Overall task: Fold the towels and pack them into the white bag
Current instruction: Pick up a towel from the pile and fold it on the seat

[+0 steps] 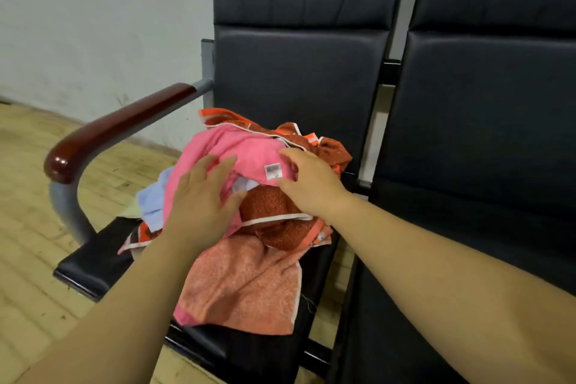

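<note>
Two grips meet on one heap: the left grip lies flat, fingers straight, on the pink towel, while the right grip pinches that towel's edge beside one white label (print too blurred to read). Under it lie a rust-red towel, a salmon towel and a pale blue towel, all piled on the black bench beside one wooden armrest.

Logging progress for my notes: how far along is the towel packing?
Done: nothing visibly; the towels lie in a crumpled pile on the chair. In hand: the left hand and right hand are on the pink towel on top. Left: folding all, then bagging; no white bag is in view.
</note>
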The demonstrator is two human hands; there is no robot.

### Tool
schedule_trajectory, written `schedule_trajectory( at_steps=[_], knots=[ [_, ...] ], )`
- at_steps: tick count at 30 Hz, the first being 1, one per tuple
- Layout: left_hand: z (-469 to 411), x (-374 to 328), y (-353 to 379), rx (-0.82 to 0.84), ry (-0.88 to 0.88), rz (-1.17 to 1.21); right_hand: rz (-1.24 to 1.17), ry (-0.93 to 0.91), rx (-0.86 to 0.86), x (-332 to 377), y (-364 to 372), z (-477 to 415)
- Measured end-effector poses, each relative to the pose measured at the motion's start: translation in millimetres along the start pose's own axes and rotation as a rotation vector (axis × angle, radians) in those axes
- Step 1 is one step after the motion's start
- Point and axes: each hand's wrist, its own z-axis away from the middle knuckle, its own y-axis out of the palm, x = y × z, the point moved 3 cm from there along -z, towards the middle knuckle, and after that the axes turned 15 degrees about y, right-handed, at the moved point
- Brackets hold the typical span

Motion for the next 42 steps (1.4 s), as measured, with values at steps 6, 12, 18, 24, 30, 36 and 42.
schedule_trajectory(
  at_steps=[6,12,18,24,30,36,42],
  knots=[
    [-9.5,9.0,10.5,-0.068,-0.024,0.073,-0.133,-0.009,-0.06,-3.7,-8.6,0.3],
    [-13.7,-0.7,-6.3,-0.13,0.029,-0.068,-0.284,-0.033,0.043,-8.3,-71.9,55.2],
    [-0.7,-8.1,8.8,0.03,0.037,-0.102,-0.37,0.039,0.077,-32.2,-119.8,107.4],
    [11.4,-20.2,7.7,-0.024,-0.021,-0.014,-1.255,0.293,0.064,-47.7,-120.9,117.1],
    [2.7,-51.4,3.7,-0.031,0.034,-0.022,-1.415,0.377,0.069,-29.3,-110.5,117.4],
    [-14.4,-78.5,19.5,0.15,0.254,-0.08,-0.103,0.138,0.205,-53.0,-98.2,114.9],
    [-10.3,-67.2,45.1,0.374,0.196,-0.183,0.272,0.132,0.297,-99.9,-108.2,128.4]
  ],
)
